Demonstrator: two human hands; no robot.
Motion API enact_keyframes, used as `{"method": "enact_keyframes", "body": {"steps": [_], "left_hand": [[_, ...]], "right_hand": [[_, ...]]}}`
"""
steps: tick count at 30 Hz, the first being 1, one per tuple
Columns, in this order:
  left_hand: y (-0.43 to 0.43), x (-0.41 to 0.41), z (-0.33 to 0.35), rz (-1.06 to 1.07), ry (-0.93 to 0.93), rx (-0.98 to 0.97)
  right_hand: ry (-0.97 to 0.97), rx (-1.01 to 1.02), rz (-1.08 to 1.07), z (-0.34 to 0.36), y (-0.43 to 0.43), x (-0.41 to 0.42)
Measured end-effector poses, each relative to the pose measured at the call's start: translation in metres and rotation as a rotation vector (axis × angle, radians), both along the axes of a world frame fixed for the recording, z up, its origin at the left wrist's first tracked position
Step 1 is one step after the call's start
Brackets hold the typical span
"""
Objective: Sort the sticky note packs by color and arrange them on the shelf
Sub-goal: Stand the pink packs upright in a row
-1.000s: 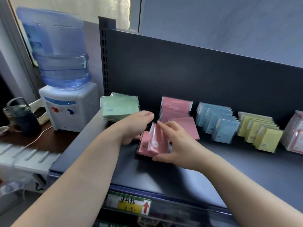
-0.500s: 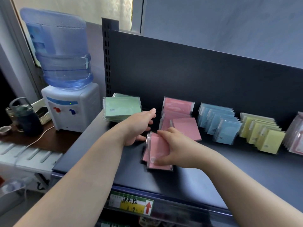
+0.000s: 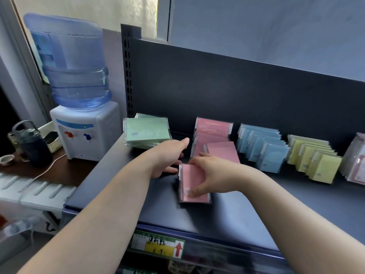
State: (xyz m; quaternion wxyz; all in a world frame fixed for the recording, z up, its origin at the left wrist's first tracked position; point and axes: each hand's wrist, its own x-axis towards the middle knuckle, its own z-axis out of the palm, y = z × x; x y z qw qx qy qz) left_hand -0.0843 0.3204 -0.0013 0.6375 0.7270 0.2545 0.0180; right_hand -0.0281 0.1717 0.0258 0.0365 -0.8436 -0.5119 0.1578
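Price tag (image 3: 158, 247) sits on the front lip, nearest. On the shelf (image 3: 246, 212), front-centre, a small pink stack (image 3: 190, 182) lies flat and is a bit blurred. Right hand (image 3: 211, 173) curls over it from the right, thumb on the near face and fingers over the far edge, gripping it. Left hand (image 3: 167, 157) is just left of it, thumb out, fingers loose, holding nothing. Its fingertips are at the stack's left edge; contact unclear. Behind the hands a pink row (image 3: 214, 129) leans toward the back panel, its front pack tilted. Green stack (image 3: 147, 132) is at the far left, with a blue row (image 3: 262, 147) and then a yellow row (image 3: 314, 157) to the right. More wrapped packs (image 3: 355, 167) sit at the right edge, colour hard to tell. Water dispenser (image 3: 83, 133) stands beyond the shelf's left end. Likely step: push the pink stack back to join the pink row. Risks:
- The wrap looks slick, so a one-hand grip may let the packs fan out or slide apart.
- Shoving into the tilted front pack could topple the leaning row.
- The blue row stands close by, so drifting right would mix colours.
- The left forearm passes near the green stack and could knock it off the shelf end.
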Motion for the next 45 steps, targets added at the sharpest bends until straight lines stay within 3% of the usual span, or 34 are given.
{"method": "enact_keyframes", "body": {"steps": [10,17,20,25,29,33,35,40,45], "left_hand": [[-0.004,-0.004,0.001,-0.062,-0.058,-0.117],[-0.009,0.003,-0.003,-0.117,-0.014,-0.068],[-0.013,0.007,-0.007,-0.141,-0.002,0.008],[-0.018,0.012,-0.014,-0.135,-0.049,0.121],[-0.017,0.015,-0.015,-0.11,-0.068,0.292],[-0.02,0.024,-0.008,-0.122,-0.084,0.506],[-0.025,0.031,-0.003,-0.115,-0.062,0.458],[-0.026,0.065,0.002,0.11,-0.022,0.071],[-0.033,0.084,-0.001,0.22,-0.067,-0.082]], "right_hand": [[0.021,0.206,0.045,-0.006,-0.015,-0.01],[0.162,0.264,-0.097,0.007,-0.046,0.021],[0.177,0.302,-0.205,0.018,-0.056,0.046],[0.113,0.21,-0.189,0.01,-0.049,0.064],[0.086,0.286,-0.239,0.001,-0.055,0.066],[0.239,0.339,-0.419,-0.014,-0.066,0.062],[0.403,0.419,-0.485,-0.024,-0.066,0.06],[0.724,0.678,-0.626,-0.038,-0.053,0.058],[0.849,0.773,-0.669,-0.037,-0.044,0.061]]}}
